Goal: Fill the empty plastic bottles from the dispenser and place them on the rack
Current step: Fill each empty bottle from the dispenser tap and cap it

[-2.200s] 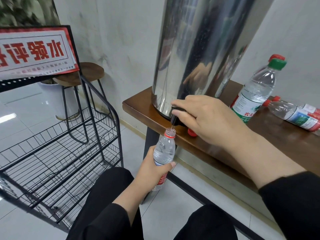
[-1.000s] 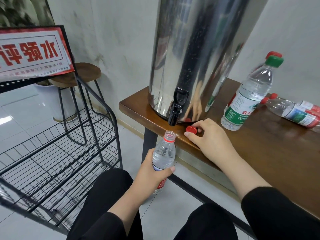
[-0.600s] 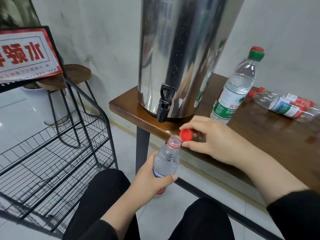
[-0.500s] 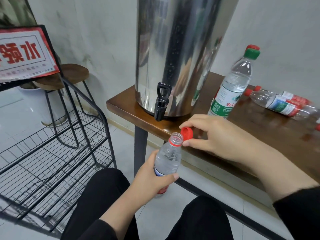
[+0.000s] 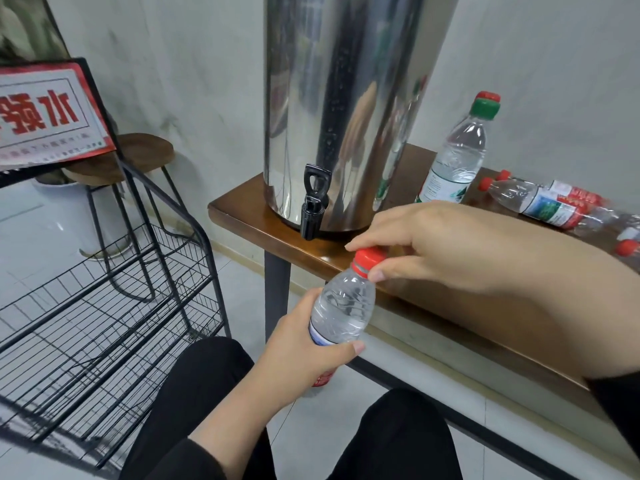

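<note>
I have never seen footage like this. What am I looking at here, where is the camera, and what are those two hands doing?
There is no machine here: a person wears a camera on the head, looking down at their own hands. The left hand grips a clear plastic bottle with water in it. The right hand pinches its red cap, which sits on the bottle's neck. Behind stands a shiny steel dispenser with a black tap, on a wooden table. One capped bottle with a green cap stands there upright; other bottles lie on their sides. To the left is the black wire rack.
</note>
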A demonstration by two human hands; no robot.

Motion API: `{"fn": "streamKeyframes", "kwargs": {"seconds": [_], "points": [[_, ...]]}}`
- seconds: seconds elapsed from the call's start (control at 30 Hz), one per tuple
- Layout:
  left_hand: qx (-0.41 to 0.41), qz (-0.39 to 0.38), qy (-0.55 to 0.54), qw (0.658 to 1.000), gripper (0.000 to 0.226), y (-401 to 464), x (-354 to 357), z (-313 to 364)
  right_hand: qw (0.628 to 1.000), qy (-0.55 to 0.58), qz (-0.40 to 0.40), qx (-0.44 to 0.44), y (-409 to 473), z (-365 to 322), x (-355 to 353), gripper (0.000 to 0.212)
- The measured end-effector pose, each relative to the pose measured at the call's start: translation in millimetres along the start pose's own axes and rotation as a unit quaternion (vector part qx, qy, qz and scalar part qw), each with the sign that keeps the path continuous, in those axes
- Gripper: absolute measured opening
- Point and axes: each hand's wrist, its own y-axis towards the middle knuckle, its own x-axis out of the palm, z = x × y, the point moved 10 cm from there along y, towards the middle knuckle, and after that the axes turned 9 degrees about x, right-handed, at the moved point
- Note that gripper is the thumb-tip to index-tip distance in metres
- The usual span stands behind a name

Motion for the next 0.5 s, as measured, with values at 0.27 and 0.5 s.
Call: {"fn": "streamKeyframes", "kwargs": {"seconds": [0.27,0.5], "points": [[0.001,0.006,-0.006,1.000,0.052,-4,-2,9,0.998,0.035,-0.013,0.041,1,2,6,0.047],[0.007,-0.003,-0.008,1.000,0.055,-1,-4,19,0.988,0.120,0.066,0.068,-2,12,-8,0.040]]}}
